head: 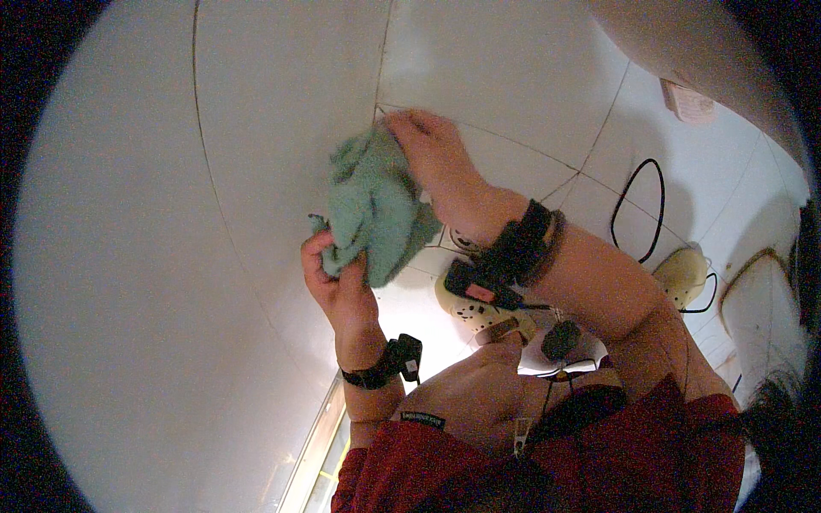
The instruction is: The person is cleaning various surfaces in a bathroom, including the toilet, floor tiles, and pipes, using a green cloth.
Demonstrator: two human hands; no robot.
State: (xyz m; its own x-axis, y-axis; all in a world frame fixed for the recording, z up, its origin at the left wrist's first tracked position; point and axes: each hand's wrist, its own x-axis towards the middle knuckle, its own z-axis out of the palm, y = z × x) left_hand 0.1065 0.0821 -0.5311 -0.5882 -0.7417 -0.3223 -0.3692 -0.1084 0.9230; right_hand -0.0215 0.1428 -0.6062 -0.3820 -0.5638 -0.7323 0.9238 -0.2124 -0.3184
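A green cloth [372,205] hangs bunched in front of a white tiled wall [256,160]. My left hand [338,266] pinches its lower left edge between the thumb and fingers. At the cloth's upper end is my right hand [433,144], fingers bent over it near a corner of the tile joints. Both wrists carry black straps with small black devices. Whether the cloth touches the wall cannot be told.
Beneath my arms is a cream clog with holes [471,311], and another clog [683,276] is at the right. A black cable [662,205] loops beside it. A pale frame [314,449] runs along the lower left. A pinkish block-like object [693,106] is at the upper right.
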